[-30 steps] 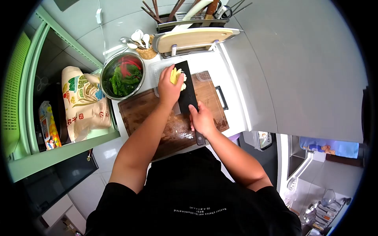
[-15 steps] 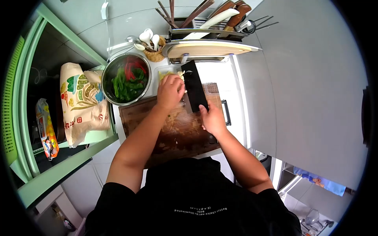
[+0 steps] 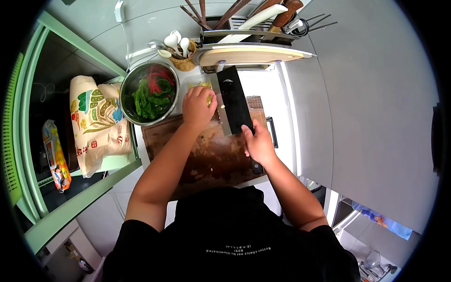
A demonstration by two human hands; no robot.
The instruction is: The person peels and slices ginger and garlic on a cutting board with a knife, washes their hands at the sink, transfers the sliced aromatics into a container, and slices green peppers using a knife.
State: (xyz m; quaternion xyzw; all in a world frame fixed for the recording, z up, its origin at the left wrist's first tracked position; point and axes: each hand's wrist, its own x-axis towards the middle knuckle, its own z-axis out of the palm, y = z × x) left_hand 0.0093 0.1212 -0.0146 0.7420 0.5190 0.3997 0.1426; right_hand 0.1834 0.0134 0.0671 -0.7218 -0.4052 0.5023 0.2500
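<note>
Pale-yellow cut pieces (image 3: 209, 100), possibly ginger or garlic, are found in three places: between the left hand's thumb and fingers, on the cleaver blade, and in a clear plastic container. The left hand (image 3: 198, 107) is curled, thumb and fingers pinched on a piece, at the near edge of the clear plastic container (image 3: 196, 79); whether it touches the rim cannot be determined. The right hand (image 3: 260, 143) is clamped on the cleaver (image 3: 236, 101) where handle meets blade. The two hands are apart.

Status: cutting appears complete for these pieces, and the transfer off the blade appears largely done. Outstanding: a pale slice near the blade's far end, a small bit by its bright edge, and whatever the left hand holds. How full the container is cannot be verified, as fingers cover part of it.

Beneath the hands lies a wet wooden cutting board (image 3: 206, 150) with a few pale scraps. Left of the container stands a steel bowl (image 3: 133, 77) holding green and red vegetables (image 3: 150, 97), apparently peppers. Beyond are a wicker basket (image 3: 183, 63) of white spoons (image 3: 173, 41) and a light wooden board (image 3: 249, 57) standing in a rack.
</note>
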